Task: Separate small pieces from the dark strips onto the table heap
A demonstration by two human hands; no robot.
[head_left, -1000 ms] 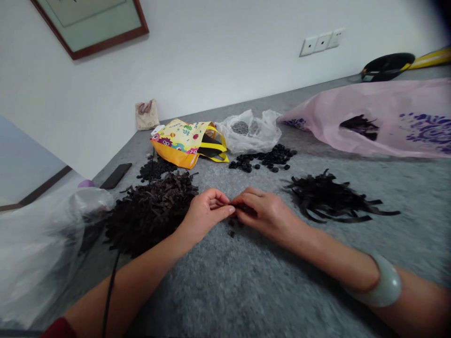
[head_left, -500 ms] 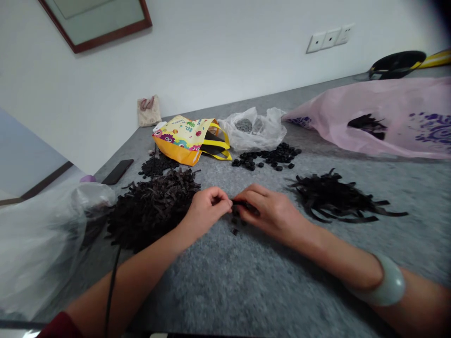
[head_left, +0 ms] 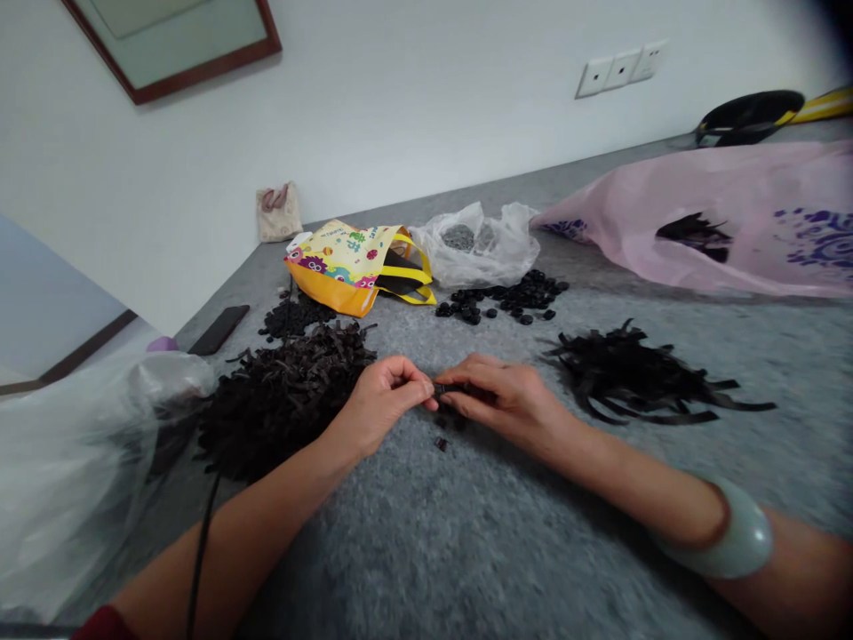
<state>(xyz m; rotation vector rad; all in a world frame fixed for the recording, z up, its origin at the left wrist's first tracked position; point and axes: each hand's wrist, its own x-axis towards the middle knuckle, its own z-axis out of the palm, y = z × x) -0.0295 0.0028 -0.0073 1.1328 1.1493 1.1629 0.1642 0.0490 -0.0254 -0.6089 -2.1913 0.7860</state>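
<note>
My left hand (head_left: pixel 398 391) is closed in a pinch, thumb against forefinger, at the end of a small black piece (head_left: pixel 438 390). Facing it, my right hand (head_left: pixel 505 393) has its fingers closed on a black strap, mostly hidden under them. The fingertips of both hands nearly meet, just above the grey tabletop (head_left: pixel 426 542). Just below them lies a small black plastic buckle-like part (head_left: pixel 441 444), with more dark bits in the shadow. A large heap of short black straps (head_left: pixel 286 391) lies by my left forearm. Longer black strips (head_left: pixel 640 373) lie beyond my right hand.
Small black plastic parts (head_left: pixel 513 298) are scattered before a clear plastic bag (head_left: pixel 476 244). A yellow printed bag (head_left: pixel 353 262), another dark pile (head_left: pixel 293 316) and a phone-like slab (head_left: pixel 219 330) stand left. A pink bag (head_left: pixel 746 204) lies right; translucent plastic (head_left: pixel 67 480) covers the left edge.
Both hands stay together at nearly the same spot, and the right fingers have straightened slightly. The small black piece shows a little more between the fingertips. The view has shifted slightly.
</note>
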